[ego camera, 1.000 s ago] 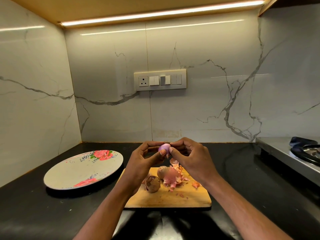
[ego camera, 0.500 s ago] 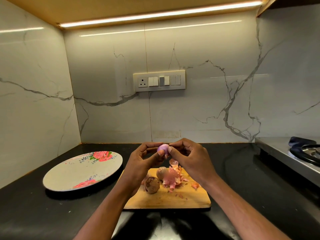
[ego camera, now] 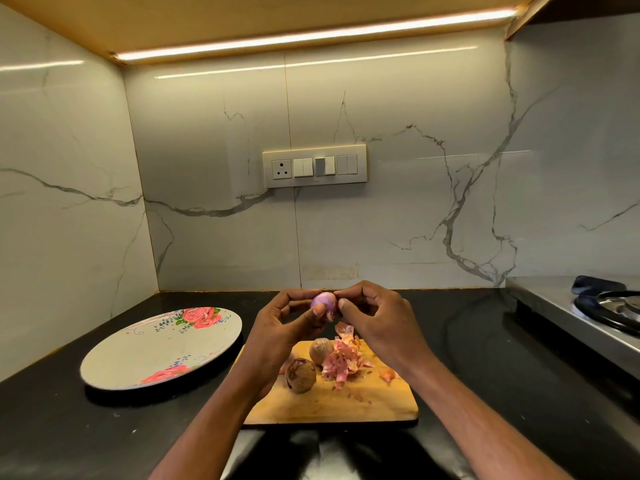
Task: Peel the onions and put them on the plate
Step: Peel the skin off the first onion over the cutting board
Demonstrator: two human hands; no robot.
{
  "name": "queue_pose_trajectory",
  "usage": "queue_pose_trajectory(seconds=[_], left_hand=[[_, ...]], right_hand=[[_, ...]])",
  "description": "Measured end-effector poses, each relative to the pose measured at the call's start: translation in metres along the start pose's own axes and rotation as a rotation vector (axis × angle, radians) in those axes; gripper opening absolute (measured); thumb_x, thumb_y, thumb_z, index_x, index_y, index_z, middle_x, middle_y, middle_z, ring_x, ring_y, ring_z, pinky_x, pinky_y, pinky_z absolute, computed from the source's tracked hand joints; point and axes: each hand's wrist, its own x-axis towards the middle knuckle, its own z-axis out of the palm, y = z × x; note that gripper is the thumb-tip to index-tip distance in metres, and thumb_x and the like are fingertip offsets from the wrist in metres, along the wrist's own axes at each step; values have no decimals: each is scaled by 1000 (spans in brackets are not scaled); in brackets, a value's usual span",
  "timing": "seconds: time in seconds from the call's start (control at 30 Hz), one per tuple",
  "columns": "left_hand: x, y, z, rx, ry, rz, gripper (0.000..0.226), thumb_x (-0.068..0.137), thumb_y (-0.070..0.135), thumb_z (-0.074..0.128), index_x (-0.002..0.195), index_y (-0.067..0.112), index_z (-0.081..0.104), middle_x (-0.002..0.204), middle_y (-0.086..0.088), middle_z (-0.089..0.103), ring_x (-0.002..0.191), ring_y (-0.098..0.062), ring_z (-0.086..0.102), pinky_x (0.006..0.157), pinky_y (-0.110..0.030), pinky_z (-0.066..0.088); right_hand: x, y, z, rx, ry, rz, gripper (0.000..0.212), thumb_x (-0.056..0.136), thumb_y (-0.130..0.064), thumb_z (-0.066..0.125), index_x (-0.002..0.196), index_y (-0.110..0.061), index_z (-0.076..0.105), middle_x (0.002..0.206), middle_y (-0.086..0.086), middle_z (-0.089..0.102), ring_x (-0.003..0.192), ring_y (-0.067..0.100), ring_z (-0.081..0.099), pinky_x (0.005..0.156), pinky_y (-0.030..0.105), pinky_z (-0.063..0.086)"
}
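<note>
Onion [ego camera: 323, 302], small and purple, is held up over the far edge of the board [ego camera: 332, 403], between both hands. The left hand [ego camera: 284, 327] grips it, thumb across its front and fingers [ego camera: 298, 295] curled round the back. The right hand [ego camera: 375, 318] has its fingertips [ego camera: 343, 303] pinched narrow against the onion's right side, seemingly on a last scrap of skin that hangs below it; whether they hold that scrap or only touch the bulb is too small to tell.

Most of the bulb shows bare and glossy, so the peeling of this one looks nearly finished. On the board lie two more onions, a dark one [ego camera: 300, 375] and a paler one [ego camera: 321, 351] just beside it, both with their skins on, next to a heap of pink peels [ego camera: 341, 362].

The plate [ego camera: 114, 362] sits on the table [ego camera: 485, 341] to the left of the board, with nothing on it yet.

Next, likely: pull the remaining skin free and let it drop with the peels, then carry the onion left and set it down on the plate, gently, since a round bulb may roll on so shallow a dish. Two onions would then remain.
</note>
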Motion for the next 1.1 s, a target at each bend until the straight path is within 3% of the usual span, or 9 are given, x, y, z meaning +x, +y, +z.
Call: queue_pose_trajectory(seconds=[0.17, 0.27, 0.4, 0.47, 0.63, 0.8, 0.9, 1.1], left_hand=[[0, 0, 0, 15, 6, 6, 45, 74, 35, 76, 116, 22, 68, 113, -2, 72, 105, -19, 71, 87, -33, 59], [0, 0, -1, 14, 8, 8, 46, 72, 36, 77, 115, 23, 68, 114, -2, 72, 106, -18, 70, 88, -34, 59], [0, 0, 0, 25, 11, 17, 47, 72, 37, 78, 116, 22, 68, 114, -3, 72, 104, -19, 71, 86, -31, 59], [-1, 0, 0, 40, 17, 28, 47, 72, 37, 78, 115, 23, 68, 114, -1, 72, 105, -18, 70, 85, -30, 59], [-1, 1, 0, 70, 73, 62, 43, 74, 33, 78, 114, 22, 67, 110, 4, 71, 98, -5, 70, 75, -16, 56], [-2, 4, 3, 144, 76, 94, 46, 67, 38, 77, 111, 26, 66, 110, 8, 69, 95, 3, 68, 73, -12, 52], [-2, 4, 3, 143, 75, 112, 46, 66, 35, 78, 109, 26, 65, 111, 9, 68, 92, 1, 70, 67, -8, 51], [-2, 4, 3, 165, 62, 113, 47, 67, 36, 77, 111, 27, 64, 113, 9, 67, 94, 0, 70, 69, -9, 53]], right_hand=[[-1, -5, -1, 34, -34, 13, 27, 84, -41, 76, 104, -22, 76, 93, -10, 75, 88, 4, 71, 74, 22, 60], [0, -4, -2, 33, -48, 15, 23, 86, -36, 75, 105, -22, 76, 95, -10, 76, 90, 4, 71, 78, 25, 61], [2, -1, -3, 60, -38, 33, 17, 93, -13, 69, 108, -19, 76, 98, -5, 76, 91, 6, 73, 84, 31, 61], [2, 0, -4, 87, -43, 48, 17, 94, -13, 68, 108, -19, 76, 99, -4, 76, 93, 9, 73, 84, 33, 61], [2, -4, -3, 138, -52, 72, 25, 85, -30, 77, 109, -24, 72, 102, -8, 76, 97, 7, 72, 83, 29, 61], [1, -3, -1, 145, 11, 85, 29, 81, -22, 82, 106, -22, 68, 94, -5, 78, 88, 6, 74, 74, 25, 61], [1, -4, -2, 117, 19, 69, 30, 81, -22, 82, 105, -22, 65, 89, -6, 78, 82, 5, 74, 73, 23, 60], [0, -8, -3, 35, 39, 24, 32, 81, -21, 83, 102, -21, 59, 86, -8, 76, 78, 1, 72, 68, 16, 58]])
